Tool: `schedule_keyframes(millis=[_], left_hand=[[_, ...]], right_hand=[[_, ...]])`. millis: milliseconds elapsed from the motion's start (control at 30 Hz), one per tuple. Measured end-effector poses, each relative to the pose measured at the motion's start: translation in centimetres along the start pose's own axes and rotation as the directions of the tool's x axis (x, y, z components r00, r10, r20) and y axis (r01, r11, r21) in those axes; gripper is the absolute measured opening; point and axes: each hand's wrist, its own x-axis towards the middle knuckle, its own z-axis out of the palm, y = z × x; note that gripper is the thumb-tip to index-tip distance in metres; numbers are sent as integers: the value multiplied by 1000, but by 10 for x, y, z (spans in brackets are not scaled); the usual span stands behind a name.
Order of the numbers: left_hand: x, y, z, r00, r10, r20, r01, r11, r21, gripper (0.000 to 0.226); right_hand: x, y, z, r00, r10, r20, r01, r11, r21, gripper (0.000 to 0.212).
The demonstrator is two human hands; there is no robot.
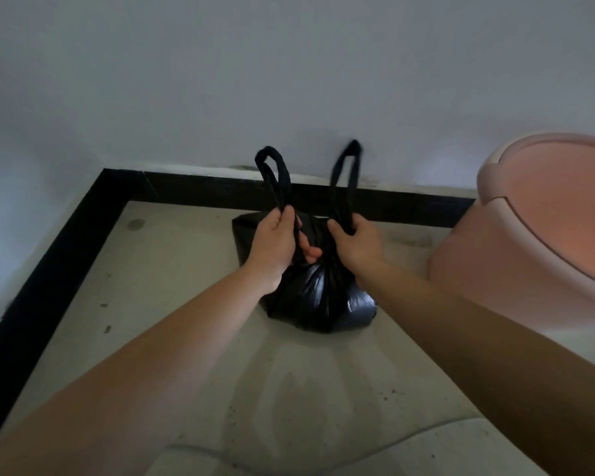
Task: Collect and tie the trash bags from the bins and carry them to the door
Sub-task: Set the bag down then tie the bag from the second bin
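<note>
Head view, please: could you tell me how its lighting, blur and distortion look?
Head view: dim, bluish light; small glints on the bag; its right handle is motion-blurred at the top; the wide lens stretches the forearms and tilts the pink bin at the edge.

The trash bag [318, 297] stands on the floor [186, 304] in a corner, near the back wall [289, 80]. The bin [543, 235] stands to its right, apart from it. Another wall [31, 149] is on the left.

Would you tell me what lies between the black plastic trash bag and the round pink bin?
Bare pale floor, with the right forearm stretched above it, in the head view.
</note>
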Motion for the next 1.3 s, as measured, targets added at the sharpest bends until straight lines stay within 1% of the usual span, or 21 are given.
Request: schedule_keyframes(millis=[33, 100, 167, 233, 267, 300, 367, 433, 500, 567, 633, 700, 733, 800, 867, 967, 1033, 1100, 1133, 1233, 1300], left_hand=[[0, 0, -1, 999, -46, -5, 46, 999, -13, 32], [3, 5, -6, 990, -138, -32, 136, 989, -62, 30], [9, 12, -13, 968, -249, -38, 241, 958, -154, 26], [12, 17, -20, 953, -303, -3, 299, 943, -148, 22], [13, 18, -24, 953, -300, 26, 301, 949, -87, 24], [13, 19, -28, 952, -297, 71, 300, 953, -35, 26], [11, 19, -38, 936, -292, 196, 285, 956, 63, 28], [9, 20, -46, 902, -269, 337, 229, 961, 154, 15], [9, 20, -50, 886, -258, 386, 195, 961, 195, 24], [10, 20, -47, 910, -273, 311, 225, 957, 182, 25], [12, 19, -46, 928, -306, 214, 292, 952, 95, 33], [14, 21, -47, 932, -312, 187, 321, 947, -21, 36], [15, 22, -50, 931, -311, 190, 328, 942, -66, 37], [16, 24, -53, 919, -310, 244, 346, 931, -120, 38], [15, 26, -55, 892, -298, 340, 335, 941, -54, 39], [5, 27, -54, 856, -250, 452, 189, 966, 175, 38], [-1, 27, -54, 863, -262, 432, 135, 944, 302, 32], [-1, 26, -55, 881, -276, 385, 128, 922, 367, 26], [-1, 25, -55, 887, -272, 372, 133, 924, 359, 28], [3, 23, -59, 882, -277, 380, 195, 951, 241, 44], [3, 24, -62, 853, -284, 438, 235, 958, 163, 45]], right_hand=[[1, -1, -2, 1000, -29, 11, 29, 999, 12, 21], [4, -6, -9, 992, -122, -21, 122, 992, 4, 22], [5, -7, -14, 962, -266, -55, 259, 959, -116, 27], [3, -7, -18, 908, -419, 22, 409, 871, -273, 30], [2, -6, -19, 872, -481, 86, 483, 820, -308, 31], [0, -7, -21, 845, -512, 152, 533, 786, -313, 32], [-2, -8, -25, 815, -512, 270, 575, 770, -275, 32], [-3, -10, -29, 779, -496, 384, 611, 738, -286, 32], [-4, -14, -30, 751, -471, 462, 641, 687, -342, 30], [-6, -18, -29, 752, -447, 484, 633, 694, -343, 30], [-9, -19, -29, 789, -391, 475, 552, 789, -268, 39], [-8, -17, -34, 842, -280, 461, 406, 891, -201, 54], [-7, -15, -37, 863, -227, 451, 348, 915, -205, 54], [-7, -10, -45, 886, -188, 424, 301, 929, -217, 37], [-10, -9, -47, 889, -211, 407, 304, 936, -180, 21], [-15, -15, -44, 859, -251, 446, 344, 929, -138, 15], [-18, -22, -42, 824, -280, 493, 411, 894, -179, 16], [-19, -26, -40, 787, -283, 549, 456, 865, -207, 17], [-18, -28, -38, 775, -270, 572, 453, 868, -204, 16], [-15, -32, -37, 766, -196, 612, 399, 891, -215, 18], [-13, -37, -39, 778, -95, 621, 273, 941, -198, 26]])
